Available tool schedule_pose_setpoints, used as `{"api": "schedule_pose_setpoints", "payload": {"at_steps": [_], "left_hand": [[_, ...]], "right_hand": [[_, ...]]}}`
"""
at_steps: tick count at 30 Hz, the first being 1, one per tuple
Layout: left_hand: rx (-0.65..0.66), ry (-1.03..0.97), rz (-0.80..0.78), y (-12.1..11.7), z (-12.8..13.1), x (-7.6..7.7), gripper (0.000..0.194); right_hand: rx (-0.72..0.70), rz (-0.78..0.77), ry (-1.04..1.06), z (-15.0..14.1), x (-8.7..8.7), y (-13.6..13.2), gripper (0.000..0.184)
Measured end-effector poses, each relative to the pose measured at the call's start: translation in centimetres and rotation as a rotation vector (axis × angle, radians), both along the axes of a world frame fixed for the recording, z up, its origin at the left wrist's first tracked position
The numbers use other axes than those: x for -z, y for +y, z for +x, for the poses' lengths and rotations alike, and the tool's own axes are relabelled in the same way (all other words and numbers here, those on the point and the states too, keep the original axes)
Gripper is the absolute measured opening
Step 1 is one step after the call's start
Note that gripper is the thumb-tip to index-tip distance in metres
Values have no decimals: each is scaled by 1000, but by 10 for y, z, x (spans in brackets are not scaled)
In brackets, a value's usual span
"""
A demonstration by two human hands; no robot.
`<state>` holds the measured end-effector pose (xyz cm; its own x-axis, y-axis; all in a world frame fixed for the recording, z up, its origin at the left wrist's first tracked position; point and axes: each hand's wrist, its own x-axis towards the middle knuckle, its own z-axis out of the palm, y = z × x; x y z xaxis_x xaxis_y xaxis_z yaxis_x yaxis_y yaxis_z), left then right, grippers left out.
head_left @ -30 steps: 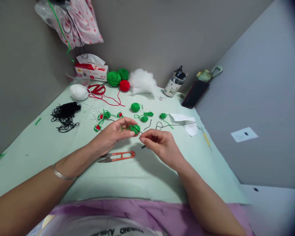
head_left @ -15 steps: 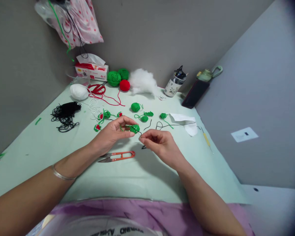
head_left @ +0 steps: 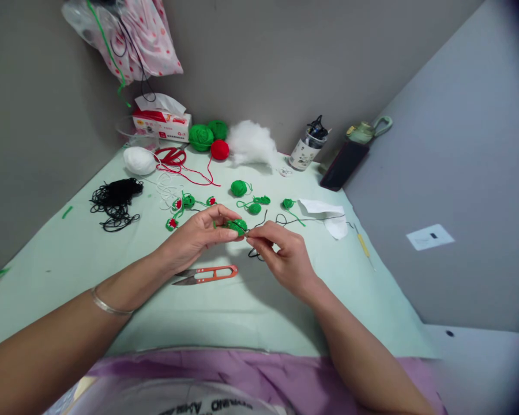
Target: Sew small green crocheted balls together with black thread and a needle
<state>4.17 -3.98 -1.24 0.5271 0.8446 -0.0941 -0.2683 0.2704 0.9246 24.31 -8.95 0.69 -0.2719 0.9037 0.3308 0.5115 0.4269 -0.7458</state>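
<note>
A small green crocheted piece (head_left: 237,226) is pinched between the thumb and fingers of my left hand (head_left: 199,235), with a dark strand lying across it. My right hand (head_left: 281,248) closes thumb and forefinger on black yarn (head_left: 254,253) right at the piece's right edge. Whether a needle is also in that pinch is too small to tell. Below my left hand lie orange-handled thread snips (head_left: 207,275), blades pointing left. Several green crocheted parts with red and white details (head_left: 189,200) rest just beyond my left hand.
Green yarn balls (head_left: 201,137), a red ball (head_left: 219,150), white stuffing (head_left: 251,144) and a tissue box (head_left: 162,125) line the back. Black yarn (head_left: 116,202) lies left. A pen cup (head_left: 307,151), dark phone (head_left: 345,166) and yellow-handled crochet hook (head_left: 364,245) are right.
My right hand has moved slightly up, bringing its fingertips against the green crocheted piece. The black yarn loop below them has shifted. My left hand stays nearly in place.
</note>
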Motion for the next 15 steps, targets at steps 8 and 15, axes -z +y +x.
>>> {"api": "schedule_pose_setpoints", "payload": {"at_steps": [8,15], "left_hand": [[-64,111,188,-4,3,5,26],[-50,203,245,-7,5,6,26]], "right_hand": [[93,-227,191,-4,0,2,15],[7,-507,485,-6,-6,5,24]]}}
